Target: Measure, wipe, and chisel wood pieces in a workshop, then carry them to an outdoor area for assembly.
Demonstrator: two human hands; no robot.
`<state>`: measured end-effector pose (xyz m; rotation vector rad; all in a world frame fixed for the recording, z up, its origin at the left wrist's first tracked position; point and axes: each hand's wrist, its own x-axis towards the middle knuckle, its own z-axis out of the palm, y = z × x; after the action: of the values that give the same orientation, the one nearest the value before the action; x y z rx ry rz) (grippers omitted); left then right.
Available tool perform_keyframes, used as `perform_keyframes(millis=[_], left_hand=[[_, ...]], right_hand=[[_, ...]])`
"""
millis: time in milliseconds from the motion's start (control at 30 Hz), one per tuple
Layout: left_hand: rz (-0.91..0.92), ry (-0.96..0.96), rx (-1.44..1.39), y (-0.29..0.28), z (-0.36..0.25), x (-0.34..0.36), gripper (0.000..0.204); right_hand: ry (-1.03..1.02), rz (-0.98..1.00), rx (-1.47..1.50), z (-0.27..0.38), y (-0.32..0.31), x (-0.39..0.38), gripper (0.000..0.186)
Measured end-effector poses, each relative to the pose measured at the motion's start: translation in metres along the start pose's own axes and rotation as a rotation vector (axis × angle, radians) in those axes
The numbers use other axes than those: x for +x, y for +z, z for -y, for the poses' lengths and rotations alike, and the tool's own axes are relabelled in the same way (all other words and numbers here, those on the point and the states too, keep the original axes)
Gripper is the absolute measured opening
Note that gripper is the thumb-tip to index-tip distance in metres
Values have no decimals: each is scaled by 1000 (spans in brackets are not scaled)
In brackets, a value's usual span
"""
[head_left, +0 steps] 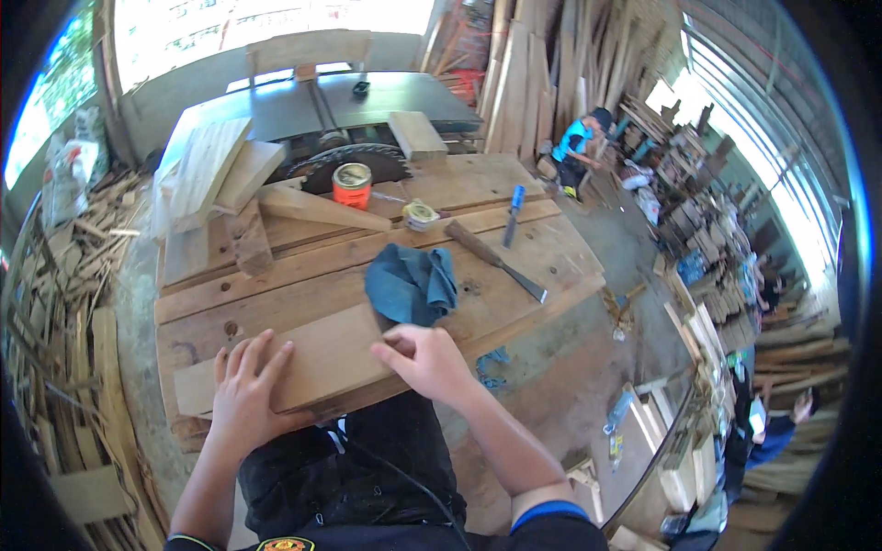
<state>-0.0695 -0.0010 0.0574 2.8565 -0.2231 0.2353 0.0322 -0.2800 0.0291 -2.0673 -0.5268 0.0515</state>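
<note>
A flat, pale wooden board (335, 358) lies along the near edge of the workbench (303, 298). My left hand (248, 390) rests on it towards the left end, fingers spread across the top and thumb by the near edge. At the board's right end my right hand (427, 363) is closed, its thumb and curled fingers at the corner. Its palm side is hidden. Just beyond the right hand sits a crumpled blue cloth (411, 283). Farther right lie a wooden-handled chisel (496, 260) and a blue-handled chisel (514, 217).
An orange can (352, 186) and a tape measure (420, 217) stand near a large circular saw blade (381, 165). Wood blocks (216, 174) are stacked at the bench's far left. Scrap timber (83, 266) fills the left floor. A person in blue (576, 142) works at the far right.
</note>
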Motion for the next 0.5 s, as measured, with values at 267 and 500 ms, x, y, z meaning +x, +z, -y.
perform_keyframes(millis=[267,500], left_hand=[[-7,-63,-43,12,0,10,92],[-80,-169,41,32,-13,24,91]], right_hand=[[-255,-476,-694,-21,-13,49,26],[-176,-407,-518,-81,11,29,26]])
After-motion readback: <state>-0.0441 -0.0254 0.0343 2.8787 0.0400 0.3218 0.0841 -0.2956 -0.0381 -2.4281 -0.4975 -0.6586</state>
